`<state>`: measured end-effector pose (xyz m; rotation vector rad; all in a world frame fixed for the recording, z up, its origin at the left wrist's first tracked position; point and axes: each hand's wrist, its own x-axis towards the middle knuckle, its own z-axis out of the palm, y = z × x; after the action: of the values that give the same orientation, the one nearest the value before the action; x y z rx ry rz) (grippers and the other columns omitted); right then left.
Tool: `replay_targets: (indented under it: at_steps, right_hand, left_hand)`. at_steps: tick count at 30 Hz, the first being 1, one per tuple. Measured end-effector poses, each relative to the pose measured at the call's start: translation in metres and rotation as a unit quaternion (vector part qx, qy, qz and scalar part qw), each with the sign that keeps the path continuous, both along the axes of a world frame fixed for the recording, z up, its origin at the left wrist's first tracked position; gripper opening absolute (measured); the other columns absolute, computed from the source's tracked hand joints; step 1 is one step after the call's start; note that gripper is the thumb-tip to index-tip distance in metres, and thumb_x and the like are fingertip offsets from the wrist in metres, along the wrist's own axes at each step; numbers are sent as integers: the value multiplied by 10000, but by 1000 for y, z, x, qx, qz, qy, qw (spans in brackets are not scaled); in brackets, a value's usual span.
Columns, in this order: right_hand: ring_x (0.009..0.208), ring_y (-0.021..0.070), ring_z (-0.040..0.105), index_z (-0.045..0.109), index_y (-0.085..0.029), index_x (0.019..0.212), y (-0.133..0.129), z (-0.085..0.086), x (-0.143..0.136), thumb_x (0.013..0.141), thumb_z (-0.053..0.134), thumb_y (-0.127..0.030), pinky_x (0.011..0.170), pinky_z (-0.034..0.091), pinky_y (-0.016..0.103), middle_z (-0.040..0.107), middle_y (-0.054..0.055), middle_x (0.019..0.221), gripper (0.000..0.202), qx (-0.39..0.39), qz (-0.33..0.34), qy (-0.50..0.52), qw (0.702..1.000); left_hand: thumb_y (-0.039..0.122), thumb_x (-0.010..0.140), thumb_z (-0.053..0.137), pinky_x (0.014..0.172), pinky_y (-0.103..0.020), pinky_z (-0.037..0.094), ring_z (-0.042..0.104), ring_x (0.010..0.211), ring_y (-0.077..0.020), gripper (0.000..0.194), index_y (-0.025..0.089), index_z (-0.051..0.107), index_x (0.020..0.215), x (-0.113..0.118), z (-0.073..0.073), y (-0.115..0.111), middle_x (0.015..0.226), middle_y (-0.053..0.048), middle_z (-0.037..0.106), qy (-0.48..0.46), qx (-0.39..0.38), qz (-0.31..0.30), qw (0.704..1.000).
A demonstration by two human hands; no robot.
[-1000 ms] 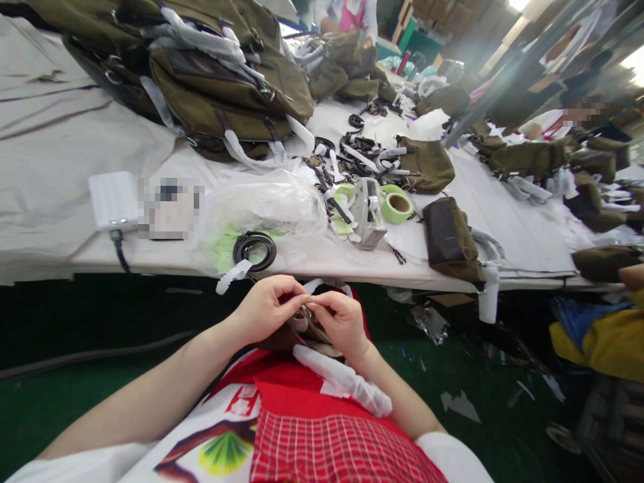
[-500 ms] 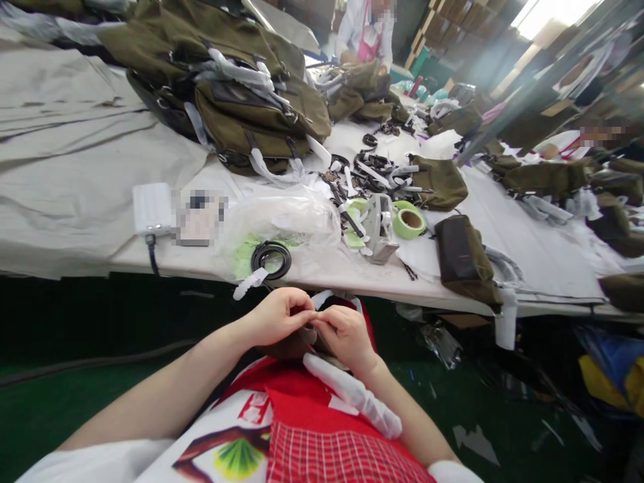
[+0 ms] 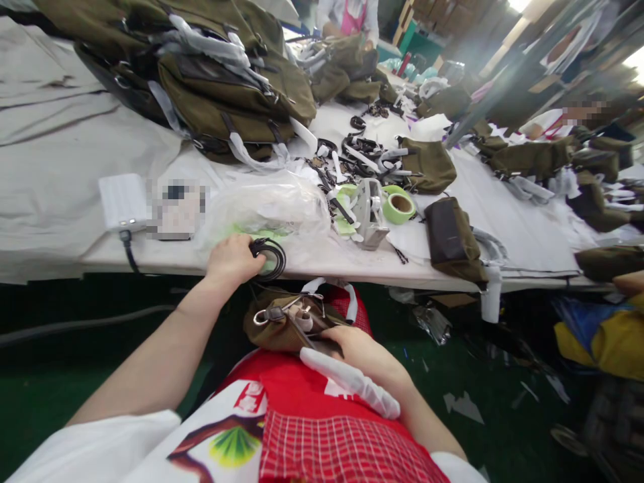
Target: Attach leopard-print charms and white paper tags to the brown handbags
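At the table's front edge, my left hand (image 3: 235, 257) is closed on a coiled black strap (image 3: 274, 260), gripping the coil's left side. A small olive bag (image 3: 274, 333) with a metal ring and a zip rests on my lap, its handles wrapped in white. My right hand (image 3: 352, 343) is at the right side of this bag, fingers curled around its dark flap; the fingertips are partly hidden. A longer white-wrapped strap (image 3: 349, 382) lies over the red apron just below my right hand.
Clear plastic bags (image 3: 272, 204), a metal tape dispenser (image 3: 371, 215) and a green tape roll (image 3: 399, 205) lie on the table (image 3: 322, 263). Large olive bags (image 3: 226, 100) are heaped at the back left. A brown-ended bag (image 3: 453, 239) overhangs the right edge. A person (image 3: 347, 19) stands behind.
My hands have parted. The left moved up and left to the coiled strap and took hold of it; the right moved down onto the bag, which now shows more. The view has shifted slightly.
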<state>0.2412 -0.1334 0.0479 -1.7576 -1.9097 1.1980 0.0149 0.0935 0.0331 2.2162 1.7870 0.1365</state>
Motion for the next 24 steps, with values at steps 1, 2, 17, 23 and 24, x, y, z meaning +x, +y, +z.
replay_targets:
  at_steps: [1, 2, 17, 23, 24]
  right_hand:
    - [1033, 253, 667, 713, -221, 1132, -1, -3, 2, 827, 591, -168, 936, 482, 332, 716, 61, 1144, 333, -9, 9, 7, 1000]
    - [1113, 257, 635, 676, -220, 1204, -3, -5, 5, 843, 582, -179, 998, 456, 351, 679, 68, 1229, 375, -20, 22, 12, 999]
    - [1209, 264, 568, 612, -184, 1291, -17, -12, 41, 832, 644, -276, 1060, 411, 383, 620, 105, 1316, 470, -64, 59, 55, 995]
    - [1124, 251, 610, 635, -180, 1241, -35, -29, 47, 759, 667, -223, 997, 453, 357, 649, 105, 1240, 485, -55, -16, 6, 998]
    - [1067, 243, 631, 659, -183, 1199, -34, -33, 42, 755, 674, -229, 957, 473, 342, 672, 97, 1177, 446, -50, -30, -22, 998]
  left_hand:
    - [330, 755, 558, 827, -445, 500, 635, 985, -377, 304, 132, 620, 976, 1, 6, -2, 1047, -213, 659, -15, 23, 1, 1000]
    - [309, 765, 540, 829, -436, 498, 637, 989, -368, 314, 129, 605, 1013, 2, 14, -6, 1053, -205, 657, -36, 46, 4, 998]
    - [149, 817, 477, 728, -330, 499, 694, 852, -265, 185, 200, 515, 991, 73, 37, -94, 926, -99, 709, -124, -87, -276, 949]
    - [214, 871, 463, 737, -332, 499, 698, 885, -282, 212, 179, 491, 1078, 64, 27, -92, 947, -121, 711, -115, -78, -250, 958]
    - [215, 870, 462, 737, -333, 497, 697, 884, -284, 213, 177, 495, 1077, 64, 29, -93, 947, -121, 709, -118, -78, -253, 957]
